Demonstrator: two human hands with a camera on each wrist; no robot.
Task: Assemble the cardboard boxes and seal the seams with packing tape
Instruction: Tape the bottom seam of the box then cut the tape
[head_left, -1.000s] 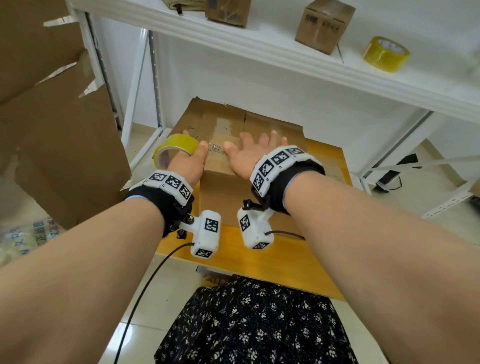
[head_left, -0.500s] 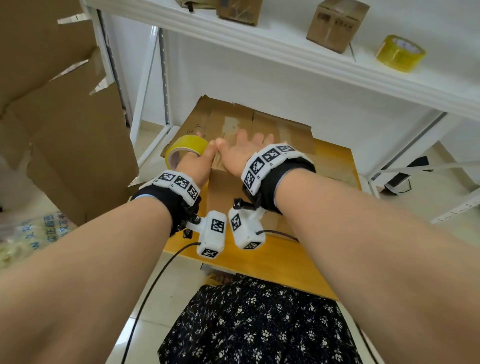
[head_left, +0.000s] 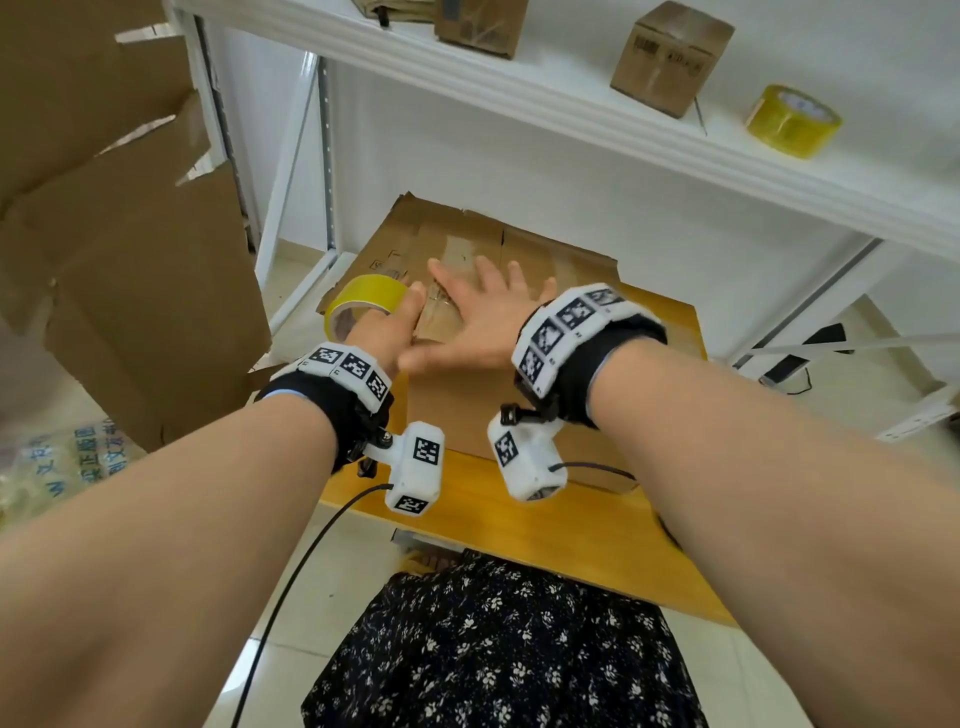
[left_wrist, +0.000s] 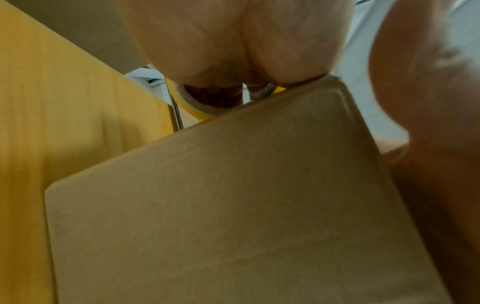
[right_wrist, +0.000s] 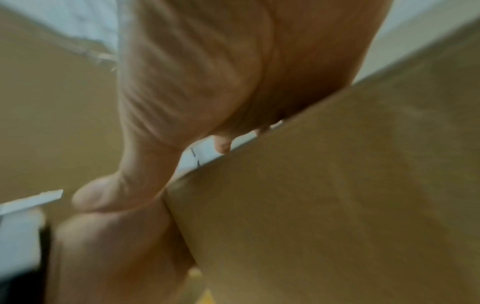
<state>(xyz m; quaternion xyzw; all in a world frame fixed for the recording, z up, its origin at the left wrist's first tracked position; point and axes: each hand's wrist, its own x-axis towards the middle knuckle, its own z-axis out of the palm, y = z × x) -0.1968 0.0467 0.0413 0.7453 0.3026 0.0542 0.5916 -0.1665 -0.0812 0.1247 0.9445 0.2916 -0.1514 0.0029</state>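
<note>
Brown cardboard box standing on yellow wooden table, top face partly covered by both hands. Left hand curled around yellow roll of packing tape, fingers through the core as seen from the left wrist view, roll held at the box's top left edge. Right hand laid flat on the box top, fingers straight and spread, thumb reaching toward the left wrist; holding nothing, only pressing down. Hands close together, right thumb touching or just beside the left hand, cannot tell which. Strip of clear tape visible between the two hands on the top seam. Flattened brown cardboard sheet lying under and behind the box. White shelf above, bearing small closed brown cardboard box and second yellow tape roll, near each other but apart. Large unfolded brown cardboard pieces standing at left.
</note>
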